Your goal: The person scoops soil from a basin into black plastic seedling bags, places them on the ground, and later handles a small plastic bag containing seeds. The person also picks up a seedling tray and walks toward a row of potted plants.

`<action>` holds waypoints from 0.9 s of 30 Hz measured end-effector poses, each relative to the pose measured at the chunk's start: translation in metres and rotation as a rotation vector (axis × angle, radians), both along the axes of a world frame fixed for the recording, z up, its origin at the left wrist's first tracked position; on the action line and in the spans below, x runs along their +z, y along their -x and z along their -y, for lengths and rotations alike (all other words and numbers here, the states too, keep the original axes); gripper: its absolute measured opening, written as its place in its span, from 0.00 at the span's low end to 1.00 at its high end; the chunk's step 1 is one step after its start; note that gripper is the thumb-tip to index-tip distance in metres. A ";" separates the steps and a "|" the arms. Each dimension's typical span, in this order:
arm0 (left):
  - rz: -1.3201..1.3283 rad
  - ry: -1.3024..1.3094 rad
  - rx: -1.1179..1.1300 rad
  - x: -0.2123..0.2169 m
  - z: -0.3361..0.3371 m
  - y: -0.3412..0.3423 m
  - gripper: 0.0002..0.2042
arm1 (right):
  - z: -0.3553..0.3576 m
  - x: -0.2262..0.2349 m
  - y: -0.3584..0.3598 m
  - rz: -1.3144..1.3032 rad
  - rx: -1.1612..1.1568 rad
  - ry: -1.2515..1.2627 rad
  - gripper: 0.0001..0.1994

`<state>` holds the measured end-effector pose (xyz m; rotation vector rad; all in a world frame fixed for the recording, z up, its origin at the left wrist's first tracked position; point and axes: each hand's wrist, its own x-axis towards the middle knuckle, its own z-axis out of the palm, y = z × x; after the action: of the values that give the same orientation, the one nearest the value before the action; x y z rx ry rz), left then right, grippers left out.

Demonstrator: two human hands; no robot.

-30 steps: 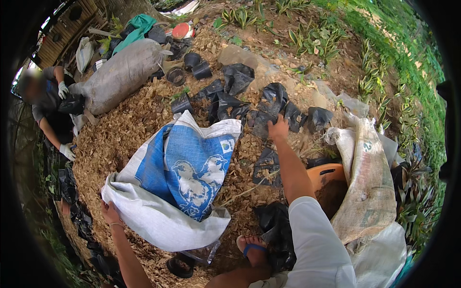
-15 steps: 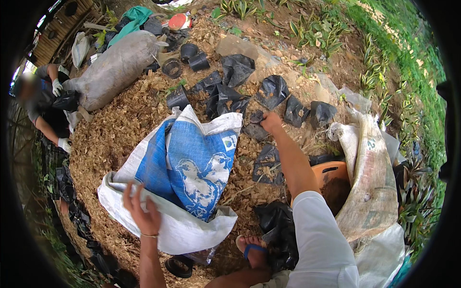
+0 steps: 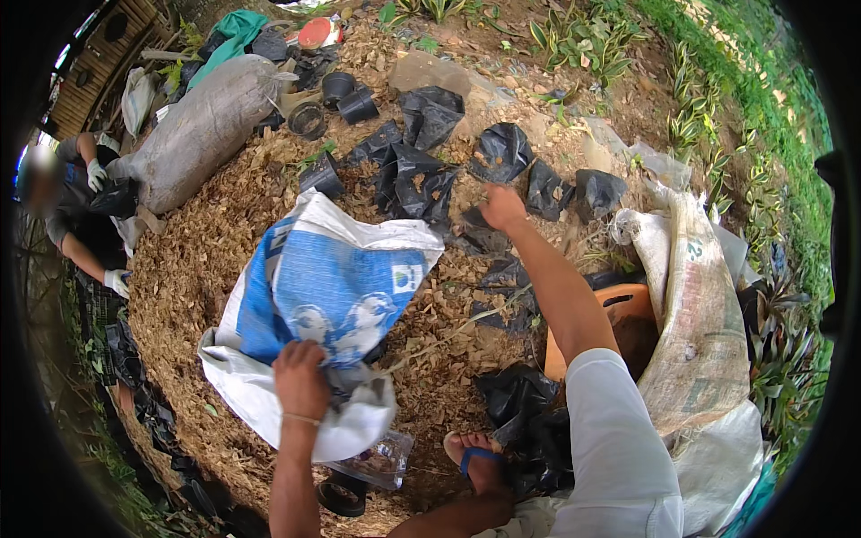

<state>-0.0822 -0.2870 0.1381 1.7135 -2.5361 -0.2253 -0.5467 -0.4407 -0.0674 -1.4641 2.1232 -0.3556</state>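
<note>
The left hand (image 3: pixel 301 384) grasps the woven sack (image 3: pixel 334 273), so tugging could jostle the black pot (image 3: pixel 322 176); the right hand (image 3: pixel 502 208)'s grip I cannot tell.

Outdoor garden work area, apparently of the plant-nursery kind, viewed from where I stand. Loose brown plant litter (image 3: pixel 206 269) covers the ground before me. Striped-leaved plants (image 3: pixel 587 45) grow in bare soil (image 3: pixel 628 100) at the far side, with green undergrowth (image 3: pixel 762 117) to my right; the base of a tree trunk (image 3: pixel 202 11) and a slatted wooden structure (image 3: pixel 94 67) mark the far left. Gardening stock surrounds me: round black pots (image 3: pixel 359 106), black plastic bags (image 3: pixel 430 117), a bulging grey sack (image 3: pixel 202 130) and a blue-and-white sack (image 3: pixel 332 269). Daylight illuminates the site.
</note>
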 end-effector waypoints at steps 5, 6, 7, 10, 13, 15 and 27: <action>-0.194 -0.008 0.127 0.063 0.007 -0.057 0.13 | 0.025 0.021 -0.063 0.325 -0.128 0.149 0.37; -0.178 -0.021 0.130 0.067 0.006 -0.062 0.13 | 0.027 0.026 -0.084 0.183 -0.150 0.160 0.39; -0.168 -0.010 0.117 0.068 0.005 -0.067 0.13 | 0.027 0.029 -0.106 0.034 -0.190 0.143 0.42; -0.140 0.017 0.048 0.058 -0.001 -0.074 0.13 | 0.041 0.030 -0.148 -0.029 -0.045 0.053 0.36; -0.119 0.021 0.046 0.046 -0.012 -0.080 0.13 | 0.060 0.017 -0.149 -0.067 -0.306 -0.023 0.23; -0.082 0.069 0.105 0.044 -0.017 -0.086 0.13 | 0.076 0.016 -0.123 0.220 -0.660 0.524 0.17; -0.092 0.053 0.263 0.014 0.028 -0.036 0.17 | 0.006 0.142 -0.011 0.982 -0.258 0.781 0.09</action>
<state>-0.0459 -0.3154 0.1523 1.9415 -2.2037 -0.2122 -0.5359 -0.4464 0.0744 -0.9704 1.3559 -1.7333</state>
